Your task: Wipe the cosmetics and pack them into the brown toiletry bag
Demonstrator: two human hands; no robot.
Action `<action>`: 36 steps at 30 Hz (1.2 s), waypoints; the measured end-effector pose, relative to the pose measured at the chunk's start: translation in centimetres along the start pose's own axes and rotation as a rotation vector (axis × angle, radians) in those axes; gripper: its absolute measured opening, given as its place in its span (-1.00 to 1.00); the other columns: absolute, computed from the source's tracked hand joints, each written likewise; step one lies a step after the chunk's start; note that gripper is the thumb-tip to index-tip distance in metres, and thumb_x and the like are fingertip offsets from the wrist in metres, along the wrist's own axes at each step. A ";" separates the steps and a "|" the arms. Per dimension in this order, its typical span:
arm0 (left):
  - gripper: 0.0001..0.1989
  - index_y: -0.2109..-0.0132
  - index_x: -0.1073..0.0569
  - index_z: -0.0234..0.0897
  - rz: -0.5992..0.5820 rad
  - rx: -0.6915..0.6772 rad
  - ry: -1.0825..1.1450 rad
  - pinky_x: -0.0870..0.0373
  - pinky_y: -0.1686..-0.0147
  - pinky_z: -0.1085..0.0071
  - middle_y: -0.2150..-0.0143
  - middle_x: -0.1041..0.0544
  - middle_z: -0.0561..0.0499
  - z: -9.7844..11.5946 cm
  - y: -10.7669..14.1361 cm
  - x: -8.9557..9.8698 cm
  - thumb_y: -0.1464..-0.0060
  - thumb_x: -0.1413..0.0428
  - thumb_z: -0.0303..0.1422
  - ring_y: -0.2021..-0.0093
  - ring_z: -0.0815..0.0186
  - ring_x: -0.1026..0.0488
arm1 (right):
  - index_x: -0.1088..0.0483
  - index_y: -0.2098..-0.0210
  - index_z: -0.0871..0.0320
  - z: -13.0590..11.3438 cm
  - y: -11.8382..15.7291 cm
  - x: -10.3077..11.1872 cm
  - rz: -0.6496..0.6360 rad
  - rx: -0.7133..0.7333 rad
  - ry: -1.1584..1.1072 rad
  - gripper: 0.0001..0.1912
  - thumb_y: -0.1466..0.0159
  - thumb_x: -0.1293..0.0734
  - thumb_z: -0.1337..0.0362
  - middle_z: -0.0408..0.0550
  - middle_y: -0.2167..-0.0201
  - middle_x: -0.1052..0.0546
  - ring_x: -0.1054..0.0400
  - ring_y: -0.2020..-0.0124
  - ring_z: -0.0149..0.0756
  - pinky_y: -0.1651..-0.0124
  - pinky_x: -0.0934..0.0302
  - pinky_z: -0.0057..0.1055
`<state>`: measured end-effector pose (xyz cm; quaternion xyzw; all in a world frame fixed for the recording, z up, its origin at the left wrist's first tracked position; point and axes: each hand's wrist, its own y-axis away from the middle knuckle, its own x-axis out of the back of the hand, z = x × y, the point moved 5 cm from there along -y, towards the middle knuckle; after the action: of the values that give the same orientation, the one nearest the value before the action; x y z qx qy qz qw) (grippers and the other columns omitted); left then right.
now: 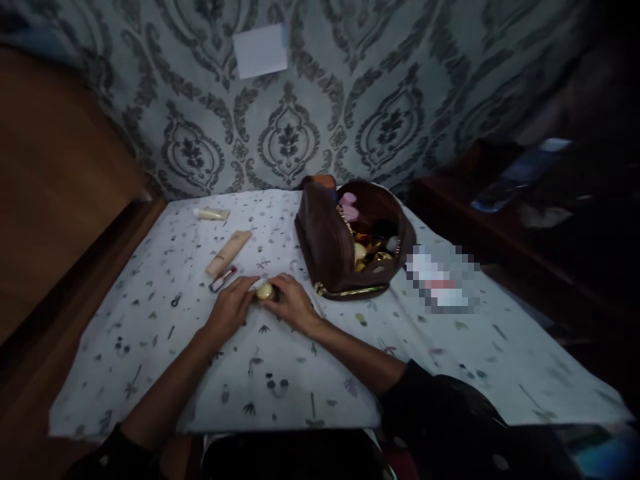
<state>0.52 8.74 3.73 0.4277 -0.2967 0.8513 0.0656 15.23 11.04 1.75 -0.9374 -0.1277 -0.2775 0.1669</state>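
Note:
Both my hands are at a small bottle with a round pale-gold cap (265, 291), near the middle of the table. My right hand (294, 305) pinches it from the right, thumb and fingers around its side. My left hand (236, 301) curls in against its left side; the fingers hide part of the contact. Just beyond my left hand lie a small tube with a dark red end (223, 279) and a beige tube or slim pack (229, 254). Right of my hands stands an unzipped brown cosmetic bag (327, 230) with pink, gold and dark items inside.
A pale cream tube (213, 214) lies at the back left of the patterned white tablecloth (150, 320). A blurred-out pale item (443, 280) rests right of the bag. Patterned wallpaper rises behind, and a wooden panel (60, 187) borders the left side.

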 end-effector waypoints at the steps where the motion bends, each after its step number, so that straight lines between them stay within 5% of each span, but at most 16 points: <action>1: -0.70 -0.09 -0.40 -0.24 0.000 0.008 -0.007 -0.47 0.04 0.23 0.11 -0.53 -0.07 -0.1 0.1 0.1 -0.27 0.06 -0.44 0.10 0.24 -0.49 | -0.47 0.16 0.19 0.0 0.0 0.0 0.002 0.004 -0.005 -0.68 -0.07 -0.49 0.35 -0.05 0.27 -0.42 -0.29 0.18 -0.21 0.09 -0.20 -0.27; 20: -0.73 -0.05 -0.36 -0.29 -0.066 -0.107 -0.297 -0.47 0.21 0.37 0.22 -0.47 -0.06 1.8 1.0 0.2 -0.29 0.12 -0.48 0.19 0.27 -0.47 | -0.45 0.12 0.18 -0.2 0.4 0.6 0.113 0.009 -0.087 -0.69 -0.12 -0.37 0.37 -0.05 0.24 -0.49 -0.35 0.26 -0.27 0.16 -0.26 -0.34; 36: -0.74 -0.02 -0.42 -0.25 0.120 -0.315 -0.480 -0.44 0.28 0.47 0.16 -0.51 -0.06 3.3 1.3 0.8 -0.30 0.10 -0.48 0.21 0.33 -0.49 | -0.40 0.11 0.18 -0.1 0.4 0.3 0.094 0.028 -0.015 -0.63 -0.06 -0.37 0.42 -0.08 0.28 -0.39 -0.30 0.30 -0.28 0.19 -0.26 -0.32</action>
<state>1.85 5.72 5.28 0.5829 -0.4572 0.6716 0.0087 15.54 10.70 1.92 -0.9420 -0.0888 -0.2606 0.1920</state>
